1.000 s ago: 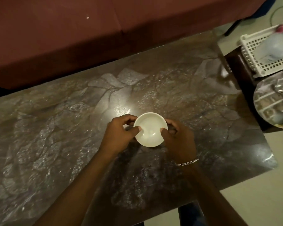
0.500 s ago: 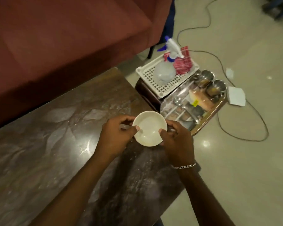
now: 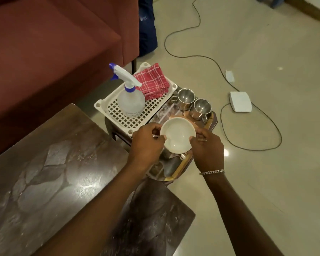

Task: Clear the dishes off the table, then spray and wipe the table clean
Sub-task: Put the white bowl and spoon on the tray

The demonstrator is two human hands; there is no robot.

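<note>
Clearing step in hand: left hand (image 3: 146,143) and right hand (image 3: 207,150) each pinch the white bowl (image 3: 177,137) by its rim, off the desk (image 3: 63,172), over the tray (image 3: 179,167) near the steel cups (image 3: 186,98); next move likely requires lowering it level.

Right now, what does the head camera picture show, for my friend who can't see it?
A left hand and right hand hold a white bowl by its rim above a tray beside the dark table. Two steel cups stand on the tray; a spray bottle and red checked cloth sit on a white rack.
</note>
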